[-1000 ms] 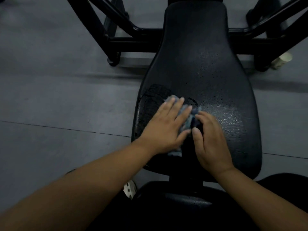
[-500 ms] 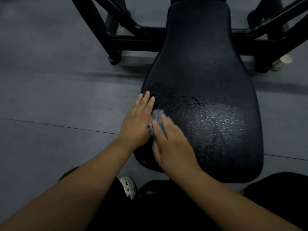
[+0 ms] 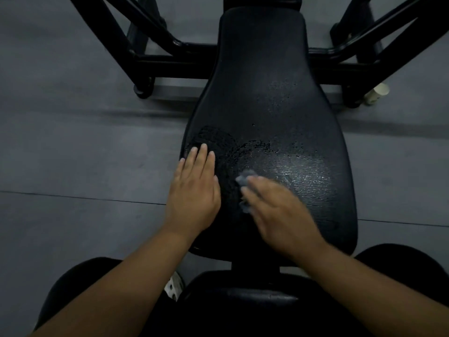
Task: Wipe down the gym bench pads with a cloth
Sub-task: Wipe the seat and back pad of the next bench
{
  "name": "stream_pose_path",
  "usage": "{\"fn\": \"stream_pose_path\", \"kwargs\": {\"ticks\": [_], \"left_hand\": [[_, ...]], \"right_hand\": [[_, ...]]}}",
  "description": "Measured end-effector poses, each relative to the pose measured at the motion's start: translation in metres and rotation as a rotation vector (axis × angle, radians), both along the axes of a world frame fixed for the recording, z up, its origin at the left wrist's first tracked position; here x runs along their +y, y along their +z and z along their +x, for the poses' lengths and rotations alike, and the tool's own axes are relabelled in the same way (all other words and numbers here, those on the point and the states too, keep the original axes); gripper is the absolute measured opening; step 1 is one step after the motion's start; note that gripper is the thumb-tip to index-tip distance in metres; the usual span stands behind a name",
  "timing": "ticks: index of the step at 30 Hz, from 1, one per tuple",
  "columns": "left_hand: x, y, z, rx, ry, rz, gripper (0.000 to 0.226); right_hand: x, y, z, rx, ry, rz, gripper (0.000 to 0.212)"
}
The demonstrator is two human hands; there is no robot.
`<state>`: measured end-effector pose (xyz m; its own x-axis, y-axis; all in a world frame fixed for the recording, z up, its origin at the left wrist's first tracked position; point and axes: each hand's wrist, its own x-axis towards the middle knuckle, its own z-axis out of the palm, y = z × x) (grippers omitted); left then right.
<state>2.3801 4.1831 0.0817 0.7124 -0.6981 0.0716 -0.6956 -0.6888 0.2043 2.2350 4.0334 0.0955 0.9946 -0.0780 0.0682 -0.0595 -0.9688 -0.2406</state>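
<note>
Wiping pad (image 3: 262, 69) half done: my left hand (image 3: 194, 190) flat at nine o'clock, right hand (image 3: 279, 210) pressing cloth (image 3: 244, 180), grip blurred; droplets (image 3: 279, 93) left toward twelve.

Black bench pad (image 3: 262, 81), wet sheen right; left hand (image 3: 194, 190) flat at its left edge, 1 grey cloth (image 3: 244, 181) under blurred right hand (image 3: 279, 210).

I see the bench pad (image 3: 267, 105) as grained black leatherette, wet-glossy toward four o'clock, matt at twelve, the frame (image 3: 170, 60) glossy painted metal, the cloth (image 3: 243, 179) soft grey.
</note>
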Motion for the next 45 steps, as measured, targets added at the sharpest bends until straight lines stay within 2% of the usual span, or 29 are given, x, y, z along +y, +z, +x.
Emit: {"fn": "stream_pose_path", "kwargs": {"ticks": [3, 5, 6, 9, 11, 14, 16, 17, 19, 21, 22, 25, 27, 28, 30, 32, 33, 36, 38, 39, 43, 45], "left_hand": [[-0.005, 0.0, -0.002, -0.016, -0.079, -0.013, 0.054], [-0.005, -0.001, 0.0, -0.014, -0.087, -0.011, 0.054], [-0.005, -0.001, 0.0, -0.015, -0.083, -0.007, 0.055], [-0.011, 0.002, -0.003, 0.013, -0.06, -0.007, 0.057], [-0.023, 0.006, -0.015, 0.051, -0.059, -0.008, 0.06], [-0.037, 0.005, -0.029, 0.032, -0.063, 0.013, 0.06], [-0.037, 0.003, -0.03, 0.026, -0.062, 0.027, 0.06], [-0.035, 0.002, -0.03, 0.029, -0.066, 0.03, 0.06], [-0.032, 0.003, -0.029, 0.035, -0.074, 0.038, 0.06], [-0.033, 0.004, -0.03, 0.041, -0.081, 0.054, 0.06], [-0.034, 0.005, -0.031, 0.045, -0.081, 0.06, 0.06], [-0.034, 0.005, -0.032, 0.047, -0.065, 0.052, 0.06], [-0.035, 0.006, -0.031, 0.055, -0.072, 0.046, 0.06], [-0.035, 0.006, -0.032, 0.059, -0.073, 0.047, 0.06], [-0.034, 0.006, -0.032, 0.053, -0.083, 0.047, 0.061], [-0.035, 0.005, -0.023, 0.065, -0.111, 0.029, 0.062], [-0.035, 0.006, -0.015, 0.068, -0.124, 0.024, 0.063], [-0.051, 0.006, 0.022, 0.069, -0.117, 0.054, 0.072], [-0.062, 0.005, 0.036, 0.071, -0.112, 0.075, 0.074], [-0.064, 0.004, 0.037, 0.062, -0.11, 0.075, 0.073], [-0.058, 0.003, 0.033, 0.039, -0.122, 0.085, 0.069], [-0.059, 0.003, 0.033, 0.05, -0.133, 0.096, 0.068]], "right_hand": [[-0.046, -0.006, 0.042, -0.044, -0.263, -0.053, 0.048], [-0.035, -0.007, 0.068, -0.034, -0.398, -0.016, 0.053], [-0.021, -0.008, 0.066, -0.062, -0.364, -0.006, 0.052], [0.005, 0.001, -0.005, 0.008, 0.026, 0.061, 0.045], [-0.025, 0.002, -0.042, 0.012, 0.095, 0.029, 0.045], [-0.078, -0.006, -0.028, -0.063, -0.227, 0.023, 0.044], [-0.066, -0.009, -0.008, -0.134, -0.411, 0.022, 0.043], [-0.049, -0.007, -0.01, -0.126, -0.387, 0.047, 0.044], [-0.022, -0.005, -0.045, -0.02, -0.14, 0.09, 0.047], [-0.038, 0.0, -0.085, 0.067, 0.049, 0.04, 0.052], [-0.06, 0.001, -0.094, 0.07, 0.032, -0.002, 0.056], [-0.108, 0.003, -0.067, 0.017, -0.341, -0.022, 0.054], [-0.084, 0.0, -0.035, -0.081, -0.485, -0.003, 0.049], [-0.062, -0.002, -0.028, -0.098, -0.447, 0.018, 0.047], [-0.026, 0.0, -0.042, -0.008, -0.176, 0.064, 0.05], [-0.04, 0.003, -0.06, 0.069, 0.017, 0.042, 0.054], [-0.061, 0.001, -0.059, 0.06, 0.003, 0.006, 0.055], [-0.113, -0.002, -0.011, -0.05, -0.368, 0.015, 0.048], [-0.102, -0.006, 0.034, -0.081, -0.526, 0.031, 0.045], [-0.086, -0.006, 0.048, -0.098, -0.486, 0.031, 0.045], [-0.063, -0.007, 0.02, 0.013, 0.046, 0.093, 0.045], [-0.093, -0.009, 0.006, 0.026, 0.052, 0.071, 0.046]]}}
